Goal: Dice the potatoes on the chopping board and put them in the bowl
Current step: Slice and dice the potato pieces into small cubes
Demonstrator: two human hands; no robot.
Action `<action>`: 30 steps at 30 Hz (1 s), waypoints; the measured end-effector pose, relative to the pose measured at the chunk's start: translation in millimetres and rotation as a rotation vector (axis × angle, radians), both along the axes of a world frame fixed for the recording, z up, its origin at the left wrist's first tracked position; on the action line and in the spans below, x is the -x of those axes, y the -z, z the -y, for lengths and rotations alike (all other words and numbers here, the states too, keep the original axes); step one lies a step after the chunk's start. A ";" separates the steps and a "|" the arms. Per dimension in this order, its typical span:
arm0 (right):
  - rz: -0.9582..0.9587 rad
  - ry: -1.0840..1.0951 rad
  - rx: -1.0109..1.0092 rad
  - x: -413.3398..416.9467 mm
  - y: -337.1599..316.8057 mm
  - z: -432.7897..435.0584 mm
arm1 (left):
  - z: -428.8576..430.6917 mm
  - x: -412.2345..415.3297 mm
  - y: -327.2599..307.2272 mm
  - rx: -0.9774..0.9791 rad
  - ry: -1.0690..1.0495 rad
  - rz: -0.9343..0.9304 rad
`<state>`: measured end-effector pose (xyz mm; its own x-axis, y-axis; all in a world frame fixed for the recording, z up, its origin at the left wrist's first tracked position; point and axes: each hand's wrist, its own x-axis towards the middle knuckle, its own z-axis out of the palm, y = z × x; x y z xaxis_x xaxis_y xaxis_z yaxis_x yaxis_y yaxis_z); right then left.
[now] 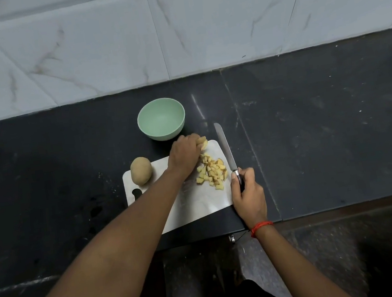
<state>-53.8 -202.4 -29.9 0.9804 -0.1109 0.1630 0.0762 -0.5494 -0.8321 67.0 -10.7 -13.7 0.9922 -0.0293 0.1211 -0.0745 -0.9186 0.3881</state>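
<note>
Right now I am working in the dicing step, with nothing yet moved across. With the left hand point(186, 156) I am gripping a cut potato chunk point(203, 143), fingers curled over it at the far right corner of the chopping board point(198, 204). With the right hand point(247, 192) I am clasping the handle of the knife point(226, 149) just off the board's right edge; the blade is pointing away from me along that edge, clear of the food. I cannot tell whether the blade is resting on the counter point(314, 130) or hovering above it.

A loose heap of diced pieces point(212, 172) is lying on the right half of the board, between the chunk and the knife hand. One whole potato point(141, 170), skin on, is sitting at the board's far left corner, uncut. The bowl point(161, 118) is standing just beyond the board's far edge and is showing nothing inside.

As I am reading it, the next move is calling for the blade to come back over the board and down through the held chunk. That is asking me to tuck the left fingertips back from the cutting line and to steady the chunk so that it is not rolling. The whole potato and the transfer to the bowl are waiting after that.
</note>
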 end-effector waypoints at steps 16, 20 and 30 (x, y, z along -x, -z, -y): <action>-0.029 -0.011 0.000 -0.5 -0.7 2.0 | -7.8 66.4 -19.9 0.577 -0.214 0.027; -0.032 -0.016 -0.014 -0.5 0.4 2.0 | -18.5 121.7 14.1 0.431 -0.218 0.000; -0.016 -0.011 -0.015 0.0 -1.5 -1.3 | -28.3 138.9 26.4 0.521 -0.362 0.045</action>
